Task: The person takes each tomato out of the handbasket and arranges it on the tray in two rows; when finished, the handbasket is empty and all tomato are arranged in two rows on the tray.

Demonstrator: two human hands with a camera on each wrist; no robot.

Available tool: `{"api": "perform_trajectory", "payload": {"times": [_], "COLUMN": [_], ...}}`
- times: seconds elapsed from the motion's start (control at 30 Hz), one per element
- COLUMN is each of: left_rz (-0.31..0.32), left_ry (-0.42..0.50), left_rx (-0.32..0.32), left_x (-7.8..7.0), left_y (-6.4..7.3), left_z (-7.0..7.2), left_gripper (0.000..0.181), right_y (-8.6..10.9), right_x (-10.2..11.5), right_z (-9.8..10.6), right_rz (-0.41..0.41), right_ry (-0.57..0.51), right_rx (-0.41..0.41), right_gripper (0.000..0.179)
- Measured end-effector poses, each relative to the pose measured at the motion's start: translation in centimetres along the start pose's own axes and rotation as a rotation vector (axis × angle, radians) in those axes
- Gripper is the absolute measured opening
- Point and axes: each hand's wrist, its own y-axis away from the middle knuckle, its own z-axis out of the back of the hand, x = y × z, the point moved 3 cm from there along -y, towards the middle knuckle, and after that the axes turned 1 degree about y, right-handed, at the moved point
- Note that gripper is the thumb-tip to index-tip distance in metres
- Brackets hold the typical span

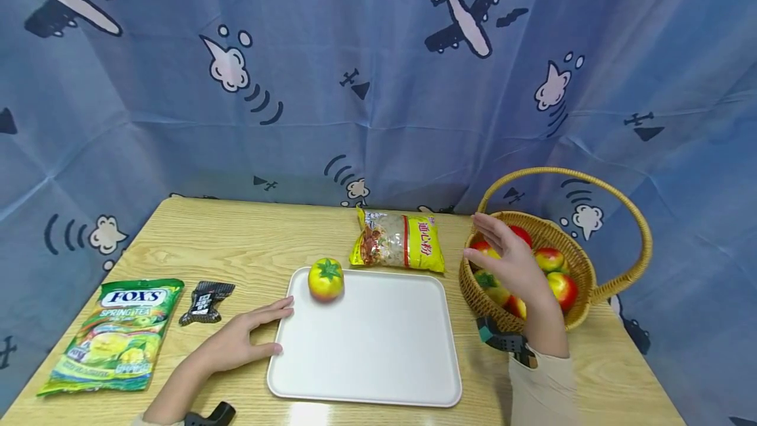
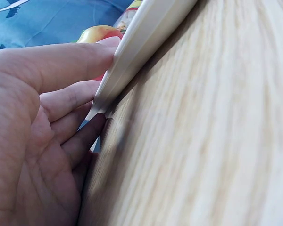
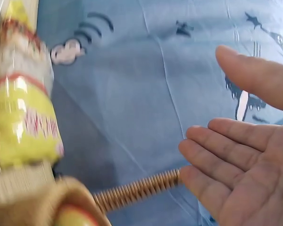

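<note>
My left hand point(image 1: 239, 342) rests at the left side of a white tray point(image 1: 378, 347), fingers spread. In the left wrist view, fingertips point(image 2: 111, 52) touch the tray's rim. One yellow-red fruit with a green leafy top point(image 1: 325, 279) sits on the tray's far left corner. My right hand point(image 1: 513, 261) is raised over a wicker basket point(image 1: 582, 265), its fingers extended and nothing in its grasp. Inside the basket lie several red and yellow fruits point(image 1: 550, 260), partly hidden by that hand. The right wrist view shows the bare palm point(image 3: 247, 174) above the basket's rim.
A yellow noodle packet point(image 1: 396, 242) lies behind the tray. At the left are a green FOX'S candy bag point(image 1: 112, 337) and a small black wrapped packet point(image 1: 206, 302). The basket's tall handle point(image 1: 641, 242) arches up at the right. A blue curtain point(image 1: 367, 84) hangs behind the table.
</note>
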Motion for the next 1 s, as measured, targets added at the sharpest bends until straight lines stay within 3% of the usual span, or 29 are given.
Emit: {"api": "perform_trajectory", "payload": {"times": [0.33, 0.53, 0.83, 1.0], "left_rz": [-0.002, -0.007, -0.002, -0.003], "left_ry": [0.000, 0.001, 0.002, 0.009], "left_rx": [0.003, 0.009, 0.009, 0.011], "left_x": [0.2, 0.3, 0.2, 0.2], "left_y": [-0.1, -0.1, 0.0, -0.1], "left_z": [0.1, -0.1, 0.0, 0.0], "left_gripper": [0.061, 0.060, 0.061, 0.061], "right_y": [-0.8, -2.3, -5.0, -5.7], "right_x": [-1.9, -4.1, -8.3, -10.2], "right_z": [5.3, 7.4, 8.0, 7.9], "right_rz": [-0.019, -0.101, -0.218, -0.282], "right_ry": [0.031, 0.095, 0.223, 0.222], "right_rx": [0.036, 0.077, 0.185, 0.248], "right_gripper": [0.067, 0.070, 0.077, 0.075]}}
